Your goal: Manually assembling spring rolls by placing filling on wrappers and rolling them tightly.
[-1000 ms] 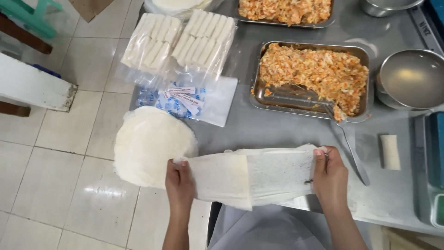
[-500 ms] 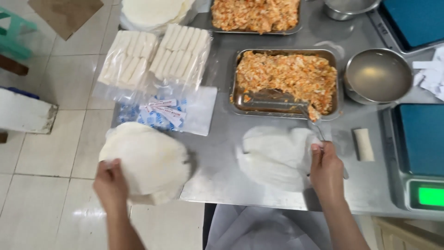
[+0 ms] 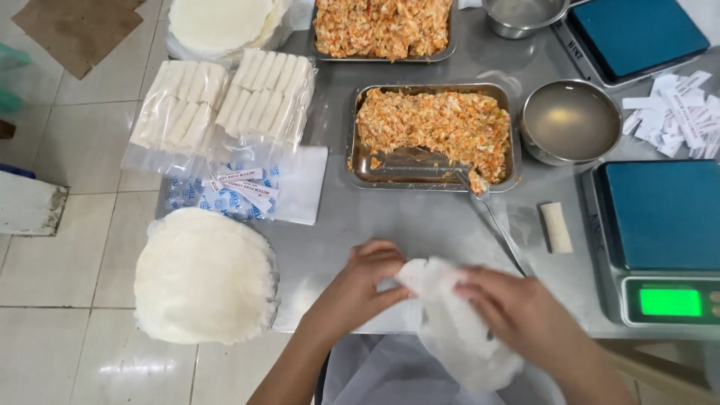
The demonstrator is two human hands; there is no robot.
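Note:
A thin white round wrapper sheet (image 3: 457, 330) lies crumpled at the near edge of the steel table (image 3: 390, 225). My left hand (image 3: 360, 285) pinches its upper left corner. My right hand (image 3: 525, 315) rests on its right side, fingers pressing down on it. A stack of the same white wrappers (image 3: 202, 274) sits to the left, hanging over the table edge. Beyond my hands is a metal tray (image 3: 352, 135) of orange shredded filling (image 3: 442, 124) with a spoon (image 3: 491, 214) leaning out of it.
One finished roll (image 3: 556, 226) lies right of the spoon. A scale with a blue top and green display (image 3: 664, 240) stands at the right, a steel bowl of liquid (image 3: 570, 120) behind it. Bagged rolls (image 3: 225, 101), small sachets (image 3: 232, 191), a second filling tray (image 3: 382, 26) lie farther back.
My left hand came back from the wrapper stack to the sheet at the table edge. The sheet, lying flat before, is now bunched between both hands.

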